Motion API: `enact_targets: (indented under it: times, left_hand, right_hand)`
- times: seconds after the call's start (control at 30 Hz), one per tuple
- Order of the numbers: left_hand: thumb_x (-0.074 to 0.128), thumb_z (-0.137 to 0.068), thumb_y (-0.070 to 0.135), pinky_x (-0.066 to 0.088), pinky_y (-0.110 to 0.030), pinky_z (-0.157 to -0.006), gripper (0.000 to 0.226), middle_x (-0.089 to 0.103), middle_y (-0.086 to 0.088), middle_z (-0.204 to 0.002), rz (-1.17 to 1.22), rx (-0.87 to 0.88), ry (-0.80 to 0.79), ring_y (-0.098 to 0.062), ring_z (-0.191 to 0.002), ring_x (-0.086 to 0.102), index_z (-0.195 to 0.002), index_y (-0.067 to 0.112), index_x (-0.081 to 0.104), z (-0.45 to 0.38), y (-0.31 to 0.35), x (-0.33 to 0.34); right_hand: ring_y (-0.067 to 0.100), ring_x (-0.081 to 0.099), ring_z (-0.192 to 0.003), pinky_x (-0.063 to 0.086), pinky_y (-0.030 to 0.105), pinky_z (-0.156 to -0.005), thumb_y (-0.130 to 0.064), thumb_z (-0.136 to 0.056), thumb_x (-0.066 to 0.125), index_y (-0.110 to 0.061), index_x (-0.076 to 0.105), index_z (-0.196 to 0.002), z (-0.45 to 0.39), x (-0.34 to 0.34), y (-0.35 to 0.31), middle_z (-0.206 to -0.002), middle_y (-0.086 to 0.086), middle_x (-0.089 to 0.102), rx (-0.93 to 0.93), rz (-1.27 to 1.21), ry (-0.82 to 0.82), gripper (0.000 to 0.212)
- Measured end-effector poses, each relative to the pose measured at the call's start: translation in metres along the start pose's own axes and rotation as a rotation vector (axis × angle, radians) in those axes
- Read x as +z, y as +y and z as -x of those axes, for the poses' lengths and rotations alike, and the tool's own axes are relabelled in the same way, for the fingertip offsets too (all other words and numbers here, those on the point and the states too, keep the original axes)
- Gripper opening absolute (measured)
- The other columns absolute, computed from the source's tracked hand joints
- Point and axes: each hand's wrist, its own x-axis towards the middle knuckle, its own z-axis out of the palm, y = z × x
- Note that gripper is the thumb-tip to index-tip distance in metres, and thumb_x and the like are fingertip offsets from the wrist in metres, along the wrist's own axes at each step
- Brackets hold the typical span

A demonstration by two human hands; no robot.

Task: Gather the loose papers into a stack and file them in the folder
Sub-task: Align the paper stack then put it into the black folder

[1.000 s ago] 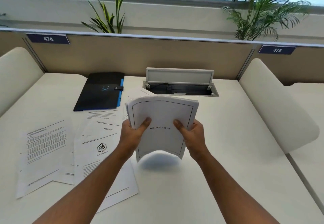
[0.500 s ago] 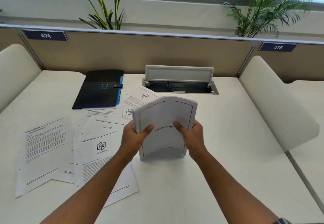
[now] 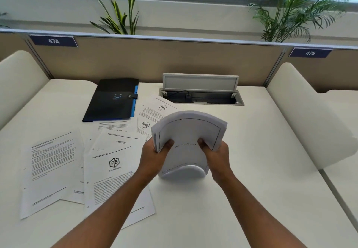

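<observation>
A thick stack of white papers [image 3: 188,131] stands on its bottom edge on the desk, bowed into a curve, its top sheet printed with a bordered title. My left hand [image 3: 155,155] grips its left side and my right hand [image 3: 215,154] grips its right side, thumbs on the front. Several loose printed sheets [image 3: 114,162] lie spread on the desk to the left, overlapping each other. A closed black folder [image 3: 113,100] with a blue edge and a snap strap lies at the back left.
An open cable hatch [image 3: 201,92] with a raised lid sits in the desk behind the stack. Padded cream dividers [image 3: 310,116] flank the white desk [image 3: 261,170] on both sides. A tan partition with plants behind runs along the back.
The stack came down from the air until its bottom edge met the desk, and it now bows more strongly between my hands. More of the sheets behind it show.
</observation>
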Motion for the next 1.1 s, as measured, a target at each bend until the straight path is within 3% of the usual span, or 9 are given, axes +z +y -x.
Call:
enact_targets:
  times: [0.13,0.27,0.37,0.43,0.57,0.73,0.8,0.9,1.1]
  left_hand:
    - [0.069,-0.088,0.035,0.061,-0.042,-0.074,0.026,0.071,-0.007,-0.094,-0.074,-0.005,-0.013,-0.026,-0.09,0.068,-0.106,0.016,0.066,0.005,-0.008,-0.002]
    - [0.068,-0.089,0.037,0.06,-0.033,-0.066,0.007,0.07,0.0,-0.088,-0.079,0.064,0.028,-0.019,-0.082,0.067,-0.091,0.033,0.062,0.003,-0.007,-0.004]
    - [0.069,-0.089,0.036,0.06,-0.039,-0.075,0.014,0.071,-0.002,-0.094,-0.056,-0.062,0.019,-0.022,-0.089,0.068,-0.097,0.024,0.065,0.0,-0.014,-0.01]
    - [0.07,-0.089,0.032,0.058,-0.038,-0.082,0.013,0.073,0.003,-0.092,-0.075,-0.076,0.068,-0.017,-0.09,0.068,-0.095,0.021,0.068,-0.001,-0.024,-0.015]
    - [0.076,-0.084,0.028,0.052,-0.032,-0.087,0.034,0.068,0.01,-0.106,-0.023,-0.19,0.23,-0.012,-0.102,0.063,-0.112,0.024,0.058,0.01,-0.043,-0.024]
    - [0.075,-0.077,0.037,0.049,-0.044,-0.099,0.06,0.065,-0.004,-0.115,0.413,-0.447,-0.039,-0.023,-0.111,0.062,-0.125,0.01,0.053,0.024,-0.042,-0.007]
    - [0.073,-0.077,0.035,0.053,-0.043,-0.096,0.053,0.071,-0.003,-0.114,0.525,-0.398,-0.078,-0.023,-0.109,0.066,-0.121,0.009,0.057,0.027,-0.034,0.002]
    - [0.069,-0.087,0.023,0.052,-0.043,-0.094,0.035,0.073,-0.005,-0.112,0.436,-0.343,0.06,-0.025,-0.105,0.067,-0.121,0.015,0.061,0.028,-0.03,0.004]
    - [0.064,-0.094,0.018,0.051,-0.029,-0.071,0.013,0.071,0.001,-0.101,0.237,-0.286,0.166,-0.02,-0.096,0.066,-0.106,0.022,0.063,0.016,-0.036,-0.038]
  right_hand:
    - [0.037,0.074,-0.096,0.06,0.056,-0.086,-0.017,-0.092,0.079,-0.02,0.074,-0.09,0.008,0.009,0.006,-0.093,0.009,0.079,0.072,0.012,-0.001,0.006]
    - [0.026,0.074,-0.088,0.062,0.047,-0.081,-0.028,-0.084,0.081,-0.025,0.077,-0.086,0.009,0.004,0.007,-0.093,0.009,0.079,0.018,-0.029,-0.001,0.005]
    - [0.032,0.074,-0.099,0.061,0.048,-0.085,-0.024,-0.09,0.08,-0.02,0.076,-0.093,0.01,0.003,0.014,-0.097,0.011,0.079,0.114,-0.001,-0.056,0.006]
    - [0.038,0.073,-0.105,0.061,0.044,-0.086,-0.017,-0.092,0.079,-0.016,0.074,-0.098,0.007,-0.001,0.02,-0.1,0.01,0.079,0.211,-0.042,0.037,0.008]
    - [0.036,0.072,-0.106,0.057,0.039,-0.083,-0.008,-0.091,0.076,-0.007,0.07,-0.117,0.0,-0.016,0.019,-0.116,0.016,0.076,0.341,-0.41,0.243,0.027]
    - [0.037,0.065,-0.122,0.05,0.05,-0.105,-0.01,-0.1,0.063,0.003,0.061,-0.137,0.01,-0.008,0.02,-0.132,0.025,0.068,0.615,-0.796,0.155,0.039]
    - [0.039,0.061,-0.13,0.044,0.052,-0.114,-0.008,-0.102,0.059,0.005,0.059,-0.138,0.023,0.004,0.026,-0.135,0.027,0.066,0.685,-0.824,0.088,0.039]
    - [0.038,0.065,-0.123,0.051,0.05,-0.105,-0.002,-0.097,0.064,0.004,0.063,-0.132,0.038,0.008,0.037,-0.128,0.025,0.07,0.719,-0.771,0.058,0.035]
    - [0.029,0.071,-0.103,0.06,0.038,-0.089,0.003,-0.09,0.066,-0.001,0.062,-0.138,0.009,-0.031,0.036,-0.121,0.016,0.074,0.478,-0.713,0.169,0.049]
